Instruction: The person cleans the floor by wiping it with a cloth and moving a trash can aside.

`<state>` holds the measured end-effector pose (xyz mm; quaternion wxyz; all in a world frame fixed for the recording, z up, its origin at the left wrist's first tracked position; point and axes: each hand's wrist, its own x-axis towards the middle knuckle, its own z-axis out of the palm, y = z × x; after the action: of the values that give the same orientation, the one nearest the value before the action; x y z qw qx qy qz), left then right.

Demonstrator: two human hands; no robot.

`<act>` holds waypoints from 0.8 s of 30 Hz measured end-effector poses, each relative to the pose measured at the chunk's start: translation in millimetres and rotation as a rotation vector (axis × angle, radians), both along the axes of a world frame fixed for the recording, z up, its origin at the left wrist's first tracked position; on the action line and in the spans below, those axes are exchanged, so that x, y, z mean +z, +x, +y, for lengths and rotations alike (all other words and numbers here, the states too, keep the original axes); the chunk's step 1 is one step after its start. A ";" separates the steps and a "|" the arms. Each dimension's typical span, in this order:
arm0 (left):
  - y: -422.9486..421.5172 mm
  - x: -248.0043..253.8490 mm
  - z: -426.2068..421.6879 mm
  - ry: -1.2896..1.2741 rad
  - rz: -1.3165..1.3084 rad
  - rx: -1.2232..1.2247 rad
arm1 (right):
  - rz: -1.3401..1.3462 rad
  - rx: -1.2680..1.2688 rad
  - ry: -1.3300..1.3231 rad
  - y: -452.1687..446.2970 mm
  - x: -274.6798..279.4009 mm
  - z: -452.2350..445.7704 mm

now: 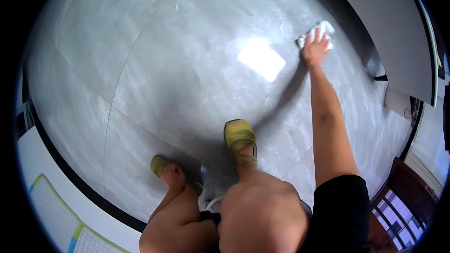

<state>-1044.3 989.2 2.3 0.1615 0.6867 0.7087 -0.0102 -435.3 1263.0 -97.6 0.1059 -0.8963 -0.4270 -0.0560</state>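
Note:
A crumpled white cloth (326, 30) lies on the grey floor tiles (187, 65) at the upper right, near the base of a cabinet. My right hand (316, 49) presses down on it at the end of an outstretched arm, fingers spread over the fabric. Down at the lower left, my left hand (173, 176) is curled into a loose fist beside my left shoe (159, 164). No object shows in that fist. My yellow-green right shoe (240, 136) stands flat on the tiles between the two hands.
A pale cabinet (389, 28) with a dark base runs along the upper right. A whitish bin-like object (398, 99) stands past its end. Dark wooden furniture (408, 206) is at the lower right. At the lower left, a green-edged panel (56, 211) lies beyond a dark border.

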 end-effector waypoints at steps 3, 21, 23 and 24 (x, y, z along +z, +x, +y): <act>0.3 1.9 0.1 -0.029 -0.002 0.021 | 0.058 -0.140 -0.045 -10.7 4.8 32.5; 3.1 0.6 7.3 0.000 -0.037 -0.002 | -0.038 0.963 0.060 -150.3 7.6 97.0; 5.4 4.2 10.3 0.000 -0.044 0.003 | -0.137 0.664 0.094 -51.9 -10.5 113.7; 3.9 5.1 9.8 -0.003 -0.054 0.007 | -0.143 0.428 -0.120 -6.3 -16.5 122.6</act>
<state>-1040.4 999.0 7.4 0.1816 0.6839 0.7065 0.0079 -441.6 1385.6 -114.1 0.0315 -0.7836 -0.6165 -0.0701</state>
